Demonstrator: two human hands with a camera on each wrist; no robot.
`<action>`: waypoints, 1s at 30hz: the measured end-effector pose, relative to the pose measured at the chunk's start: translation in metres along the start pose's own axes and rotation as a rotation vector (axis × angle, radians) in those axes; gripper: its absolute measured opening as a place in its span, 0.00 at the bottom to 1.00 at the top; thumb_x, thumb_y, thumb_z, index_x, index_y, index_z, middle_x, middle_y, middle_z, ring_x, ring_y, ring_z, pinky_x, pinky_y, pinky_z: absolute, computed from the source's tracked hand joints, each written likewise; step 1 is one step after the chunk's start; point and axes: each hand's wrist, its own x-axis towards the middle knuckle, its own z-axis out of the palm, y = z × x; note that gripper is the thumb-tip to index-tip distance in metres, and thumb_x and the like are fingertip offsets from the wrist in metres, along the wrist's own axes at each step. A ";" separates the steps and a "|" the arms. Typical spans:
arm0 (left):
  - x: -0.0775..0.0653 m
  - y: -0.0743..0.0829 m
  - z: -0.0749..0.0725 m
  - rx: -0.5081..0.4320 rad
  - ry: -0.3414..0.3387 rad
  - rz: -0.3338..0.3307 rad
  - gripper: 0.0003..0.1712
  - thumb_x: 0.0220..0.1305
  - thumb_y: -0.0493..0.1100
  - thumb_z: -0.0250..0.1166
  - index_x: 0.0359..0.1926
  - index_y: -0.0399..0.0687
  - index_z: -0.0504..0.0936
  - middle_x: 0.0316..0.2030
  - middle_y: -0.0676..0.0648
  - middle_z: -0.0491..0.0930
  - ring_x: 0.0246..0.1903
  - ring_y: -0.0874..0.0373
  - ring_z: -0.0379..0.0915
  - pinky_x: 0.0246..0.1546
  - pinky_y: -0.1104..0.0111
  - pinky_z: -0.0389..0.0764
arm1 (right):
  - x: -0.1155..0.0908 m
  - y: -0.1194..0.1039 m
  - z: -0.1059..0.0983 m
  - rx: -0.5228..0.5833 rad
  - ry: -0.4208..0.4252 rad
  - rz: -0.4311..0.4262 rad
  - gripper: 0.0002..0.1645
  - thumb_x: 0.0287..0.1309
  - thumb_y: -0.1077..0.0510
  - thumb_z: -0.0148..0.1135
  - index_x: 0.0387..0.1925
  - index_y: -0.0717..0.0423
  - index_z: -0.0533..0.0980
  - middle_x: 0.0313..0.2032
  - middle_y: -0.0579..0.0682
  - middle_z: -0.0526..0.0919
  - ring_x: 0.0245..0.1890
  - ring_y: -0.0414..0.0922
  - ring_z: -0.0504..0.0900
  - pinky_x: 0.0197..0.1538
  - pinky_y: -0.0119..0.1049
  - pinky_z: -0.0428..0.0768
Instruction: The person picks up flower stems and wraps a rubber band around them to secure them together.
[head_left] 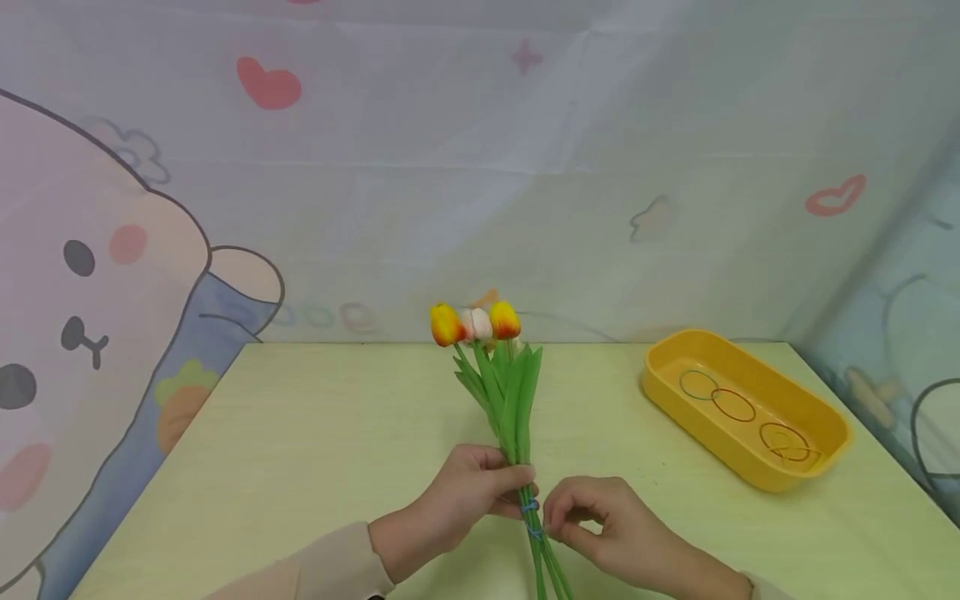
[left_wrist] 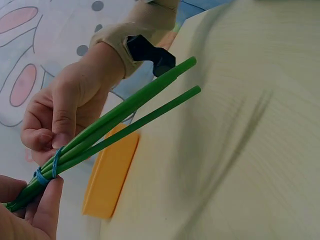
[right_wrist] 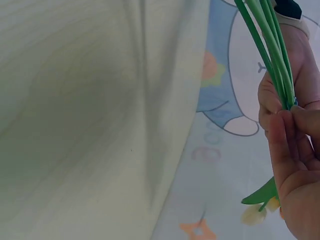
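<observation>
In the head view my left hand grips a bunch of artificial tulips by the green stems, just under the leaves. The heads are yellow-orange and pale pink, leaning slightly left. A blue rubber band loops around the stems below the left hand's fingers. My right hand is at the band's right side, its thumb and forefinger pinching it. The left wrist view shows the band wound round the stems, whose cut ends stick out free. The right fingertips meet beside the band in the right wrist view.
On the right of the pale table stands a yellow tray. Several loose rubber bands in different colours lie in it. A printed cloth hangs behind the table.
</observation>
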 end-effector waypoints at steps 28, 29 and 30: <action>0.038 -0.034 -0.024 0.174 -0.041 -0.042 0.14 0.64 0.35 0.62 0.38 0.20 0.79 0.22 0.50 0.81 0.22 0.63 0.77 0.30 0.65 0.87 | -0.029 0.039 -0.124 -0.936 0.308 0.130 0.18 0.43 0.71 0.71 0.39 0.61 0.79 0.38 0.51 0.82 0.38 0.48 0.80 0.44 0.21 0.74; 0.039 -0.036 -0.026 0.180 -0.041 -0.042 0.14 0.64 0.35 0.62 0.38 0.20 0.79 0.22 0.50 0.81 0.22 0.63 0.77 0.30 0.65 0.87 | -0.033 0.043 -0.128 -0.925 0.326 0.158 0.18 0.44 0.72 0.70 0.40 0.62 0.79 0.39 0.53 0.82 0.39 0.50 0.80 0.46 0.18 0.72; 0.041 -0.038 -0.028 0.182 -0.041 -0.044 0.15 0.64 0.35 0.62 0.38 0.20 0.79 0.22 0.50 0.81 0.22 0.63 0.77 0.30 0.65 0.87 | -0.038 0.048 -0.131 -0.915 0.342 0.184 0.18 0.45 0.72 0.70 0.41 0.62 0.79 0.39 0.54 0.82 0.40 0.52 0.80 0.48 0.15 0.70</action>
